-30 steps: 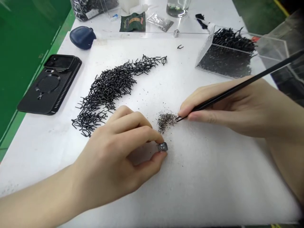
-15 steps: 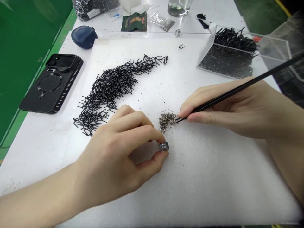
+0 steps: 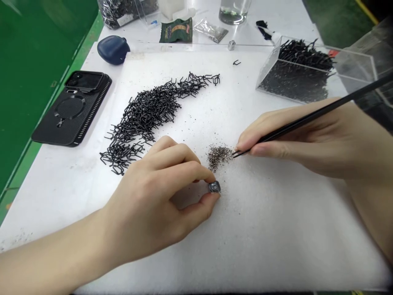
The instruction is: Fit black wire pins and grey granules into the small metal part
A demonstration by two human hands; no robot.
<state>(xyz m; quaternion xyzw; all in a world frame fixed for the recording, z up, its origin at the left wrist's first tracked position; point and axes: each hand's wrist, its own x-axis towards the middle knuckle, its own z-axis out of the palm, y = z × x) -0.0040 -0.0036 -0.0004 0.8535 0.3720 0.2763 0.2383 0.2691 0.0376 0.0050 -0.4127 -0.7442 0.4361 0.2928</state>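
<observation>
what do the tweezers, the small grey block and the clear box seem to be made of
Tweezers: probably metal with a black coating, dark and smooth, though plastic is possible.
Small grey block: perhaps metal, going by its glossy glints.
Clear box: likely rigid plastic, see-through with crisp edges.

The right edge cuts off the tweezers (image 3: 313,116), and the grains (image 3: 218,157) (mere specks) look indistinct.

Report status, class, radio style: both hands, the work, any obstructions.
Left hand pinching small grey piece. Right hand holding black tweezers, tips at pile of tiny grains. Nothing visible blocking the tips.
</observation>
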